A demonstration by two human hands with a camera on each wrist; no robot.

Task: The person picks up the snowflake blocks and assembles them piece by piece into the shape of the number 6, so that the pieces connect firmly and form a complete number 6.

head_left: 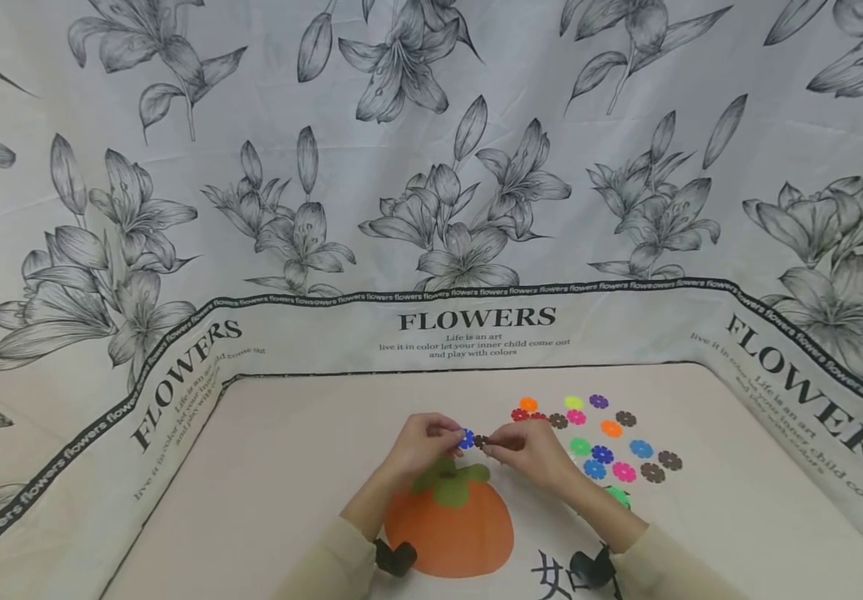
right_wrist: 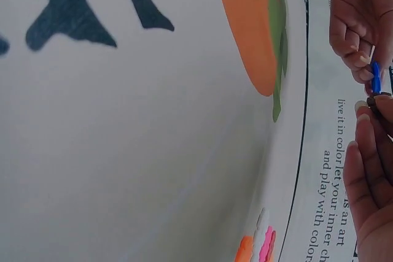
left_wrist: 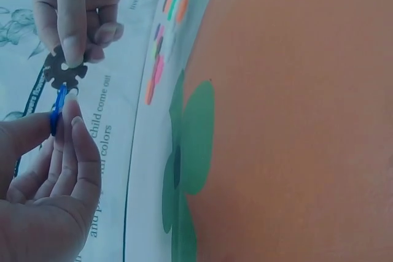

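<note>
Between thumb and fingers my left hand [head_left: 425, 442] pinches a blue notched plastic disc [head_left: 466, 438], a snowflake-shaped building piece. My right hand [head_left: 532, 450] pinches a dark brown disc [head_left: 480, 442] of the same kind. In the left wrist view the blue disc [left_wrist: 58, 110] stands edge-on, its upper end right at the lower notches of the brown disc [left_wrist: 64, 69], which shows its flat face. Both hands are held above the top of a printed orange pumpkin [head_left: 449, 533]. Fingers partly cover both discs in the right wrist view.
Several loose notched discs in many colours, such as a pink disc [head_left: 624, 472] and a purple disc [head_left: 599, 402], lie right of the hands. A green disc [head_left: 617, 497] is partly behind the right forearm. A flower-printed cloth [head_left: 476, 333] rises behind and at both sides.
</note>
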